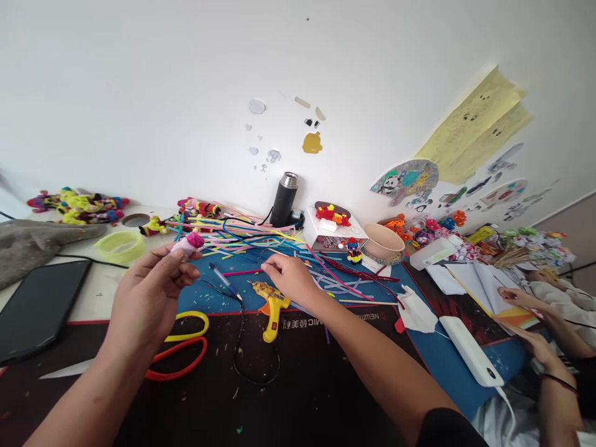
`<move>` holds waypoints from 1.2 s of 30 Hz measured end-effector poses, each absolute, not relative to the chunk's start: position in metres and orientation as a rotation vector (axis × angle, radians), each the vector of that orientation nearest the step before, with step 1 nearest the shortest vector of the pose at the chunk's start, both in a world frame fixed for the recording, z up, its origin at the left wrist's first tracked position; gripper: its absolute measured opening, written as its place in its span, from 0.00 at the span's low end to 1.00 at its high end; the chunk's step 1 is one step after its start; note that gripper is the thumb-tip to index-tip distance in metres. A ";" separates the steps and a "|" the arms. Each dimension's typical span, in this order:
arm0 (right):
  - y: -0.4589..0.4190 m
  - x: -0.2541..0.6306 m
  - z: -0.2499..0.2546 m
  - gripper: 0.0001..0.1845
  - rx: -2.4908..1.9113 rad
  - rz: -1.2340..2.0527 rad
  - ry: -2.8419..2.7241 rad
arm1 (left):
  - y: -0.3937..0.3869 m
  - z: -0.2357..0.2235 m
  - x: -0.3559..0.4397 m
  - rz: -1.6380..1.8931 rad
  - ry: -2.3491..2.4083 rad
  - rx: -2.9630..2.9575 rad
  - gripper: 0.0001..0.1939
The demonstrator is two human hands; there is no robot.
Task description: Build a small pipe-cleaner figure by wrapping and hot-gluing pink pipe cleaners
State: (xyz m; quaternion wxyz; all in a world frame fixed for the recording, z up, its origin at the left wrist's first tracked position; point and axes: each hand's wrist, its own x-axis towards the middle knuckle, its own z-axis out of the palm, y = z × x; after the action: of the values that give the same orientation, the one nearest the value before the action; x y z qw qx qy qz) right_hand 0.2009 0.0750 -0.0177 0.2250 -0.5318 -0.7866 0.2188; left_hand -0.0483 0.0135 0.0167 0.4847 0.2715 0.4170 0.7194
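White wall [139, 93] out back, dark mat [298, 410] up front. Left hand [153, 279] is pinching a pink-and-white fuzzy piece [189, 243], probably held up so the pink end is free. Scissors [174, 376] lie by that wrist. Next, a yellow glue gun [275, 304], likely parked for easy reach. Right hand [288, 276] is just beside it, fingertips together, can't tell if gripping anything; the piece is well to its left.
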 end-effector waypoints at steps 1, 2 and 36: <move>0.081 0.192 -0.016 0.12 -1.480 0.588 -2.212 | 0.013 0.017 -0.049 1.753 1.019 0.660 0.10; 0.087 0.184 -0.015 0.12 -1.487 0.577 -2.251 | 0.013 0.018 -0.049 1.752 1.022 0.658 0.09; 0.125 0.131 -0.021 0.13 -1.433 0.514 -2.541 | 0.016 0.017 -0.061 1.638 0.987 0.386 0.08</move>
State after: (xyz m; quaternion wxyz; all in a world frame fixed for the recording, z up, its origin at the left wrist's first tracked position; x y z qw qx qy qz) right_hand 0.1309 0.1253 -0.0206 0.0896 -0.4818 -0.8544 0.1727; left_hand -0.0608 0.0163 0.0167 0.5608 0.1639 0.4191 0.6950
